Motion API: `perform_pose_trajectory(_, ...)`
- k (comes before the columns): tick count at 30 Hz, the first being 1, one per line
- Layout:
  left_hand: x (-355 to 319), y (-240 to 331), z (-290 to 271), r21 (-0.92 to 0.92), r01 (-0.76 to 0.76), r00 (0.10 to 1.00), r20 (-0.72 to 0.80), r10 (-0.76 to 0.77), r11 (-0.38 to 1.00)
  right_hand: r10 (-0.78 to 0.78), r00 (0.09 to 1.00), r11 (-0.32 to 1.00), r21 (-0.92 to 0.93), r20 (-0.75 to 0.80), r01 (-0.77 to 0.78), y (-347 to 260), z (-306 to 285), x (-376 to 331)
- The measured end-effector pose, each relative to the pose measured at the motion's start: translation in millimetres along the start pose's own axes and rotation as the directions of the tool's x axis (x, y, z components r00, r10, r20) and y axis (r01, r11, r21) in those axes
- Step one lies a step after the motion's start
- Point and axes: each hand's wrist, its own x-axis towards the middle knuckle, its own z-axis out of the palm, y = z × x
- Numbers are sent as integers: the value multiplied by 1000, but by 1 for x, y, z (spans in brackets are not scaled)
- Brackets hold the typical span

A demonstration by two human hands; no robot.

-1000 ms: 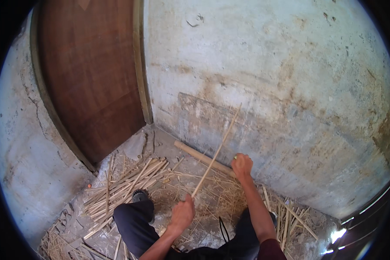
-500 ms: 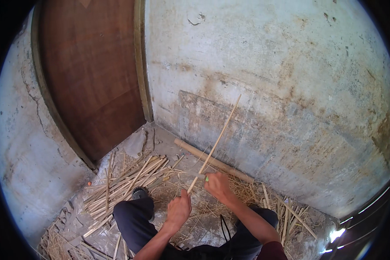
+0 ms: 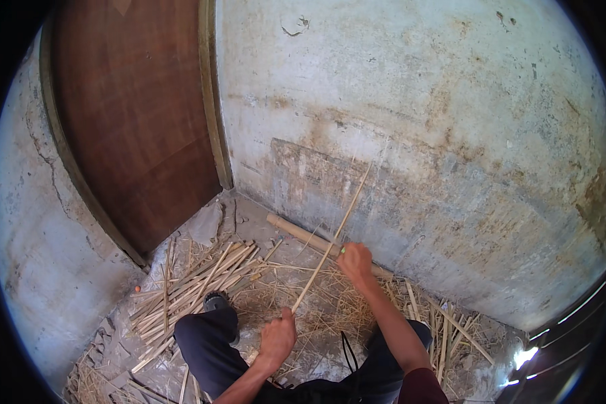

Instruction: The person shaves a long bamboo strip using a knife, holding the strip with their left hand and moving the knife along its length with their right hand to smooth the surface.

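A long, thin bamboo strip (image 3: 316,273) slants up and away from me toward the wall. Its near end is gripped in my left hand (image 3: 278,339), fingers wrapped round it, low between my knees. Further along the strip, my right hand (image 3: 355,260) is closed on a knife, of which a small green part shows by the thumb. The blade is hard to make out against the strip and the pole behind it. Thin shavings curl near the strip's far half.
A thick bamboo pole (image 3: 293,230) lies along the foot of the stained wall (image 3: 417,121). Cut strips are heaped (image 3: 195,286) at left by my shoe (image 3: 215,301); more strips (image 3: 451,340) lie at right. Shavings (image 3: 330,313) litter the floor. A brown door (image 3: 135,128) stands at far left.
My right hand with the knife has moved away from me and rightward along the strip. My left hand stays nearly in place, and the strip's far end sits slightly lower.
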Motion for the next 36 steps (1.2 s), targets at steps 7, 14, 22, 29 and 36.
perform_pose_trajectory(7, -35, -13, -12, -13, -62, 995, 80, 63, 998, 242, 961, 968, -38, -132, -249, 95, 4, 26)
perform_pose_trajectory(14, -56, -31, -36, 1, 19, 992, 126, -19, 1000, 232, 971, 958, -157, -66, -240, 94, -7, 32)
perform_pose_trajectory(22, -62, -31, -39, 33, 0, 998, 62, -3, 999, 47, 997, 997, -57, -63, -50, 46, -17, 22)
perform_pose_trajectory(29, -70, -39, -43, 111, -29, 996, 89, 19, 993, -53, 998, 991, -124, -36, 48, 42, -30, 23)
perform_pose_trajectory(36, -75, -41, -34, 126, -23, 991, 132, 7, 992, -6, 998, 992, -129, 62, 14, 42, -25, 22)
